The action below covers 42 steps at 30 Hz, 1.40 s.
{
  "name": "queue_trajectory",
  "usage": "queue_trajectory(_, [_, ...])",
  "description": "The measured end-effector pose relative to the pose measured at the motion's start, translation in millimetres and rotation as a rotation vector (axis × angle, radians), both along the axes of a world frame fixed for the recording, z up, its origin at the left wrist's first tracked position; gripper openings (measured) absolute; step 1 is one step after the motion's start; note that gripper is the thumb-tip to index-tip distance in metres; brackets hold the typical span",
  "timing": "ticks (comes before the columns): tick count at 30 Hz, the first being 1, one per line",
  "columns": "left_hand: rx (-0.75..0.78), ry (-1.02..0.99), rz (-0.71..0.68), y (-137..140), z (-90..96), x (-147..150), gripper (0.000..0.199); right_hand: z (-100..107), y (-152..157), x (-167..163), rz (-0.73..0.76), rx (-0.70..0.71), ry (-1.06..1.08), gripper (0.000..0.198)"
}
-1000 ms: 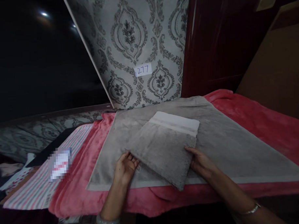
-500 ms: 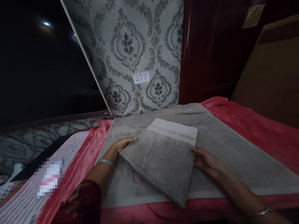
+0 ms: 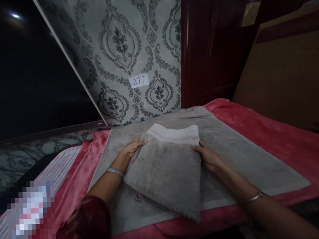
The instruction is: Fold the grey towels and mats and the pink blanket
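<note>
Reaching forward, left hand [image 3: 132, 148] and right hand [image 3: 210, 157] pinch folded cloth [image 3: 166, 171].

Folded grey cloth [image 3: 166, 173], white-edged

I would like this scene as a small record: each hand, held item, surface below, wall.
left hand: holds the folded gray cloth by its left edge
right hand: holds its right edge, close to the white band
held item: the folded gray cloth, white band at far end
surface below: larger gray cloth, spread over a red blanket
wall: patterned wallpaper, paper label reading 277
</note>
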<state>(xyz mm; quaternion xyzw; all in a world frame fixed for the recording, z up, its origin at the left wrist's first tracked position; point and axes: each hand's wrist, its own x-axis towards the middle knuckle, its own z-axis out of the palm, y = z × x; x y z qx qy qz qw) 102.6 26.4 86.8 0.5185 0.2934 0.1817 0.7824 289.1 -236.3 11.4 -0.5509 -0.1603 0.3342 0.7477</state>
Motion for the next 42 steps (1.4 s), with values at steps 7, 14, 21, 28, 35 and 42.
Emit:
queue_trajectory(7, [0.060, -0.089, 0.253, -14, 44.9, -52, 0.047, 81, 61, 48, 0.230, 0.000, -0.166, 0.032])
queue_trajectory(14, [-0.196, -0.002, 0.314, -26, -30.1, -76, 0.053, 22, 90, 27, 0.261, -0.222, -0.035, 0.019])
queue_trajectory(21, [-0.204, 0.078, 0.279, -14, -49.7, -78, 0.035, -8, 34, 15, 0.359, -0.160, -0.005, 0.020])
queue_trajectory(28, [-0.111, -0.004, 0.377, -31, -51.6, -63, 0.044, 10, 25, 18, 0.375, -0.169, -0.218, 0.039])
queue_trajectory(35, [0.146, 0.069, 0.518, -20, -44.7, -80, 0.054, -9, 6, 33, 0.351, -0.268, -0.480, 0.037])
queue_trajectory(42, [0.685, -0.069, 0.156, -29, 5.2, 8, 0.030, 7, 41, 37, 0.144, -0.307, -1.109, 0.053])
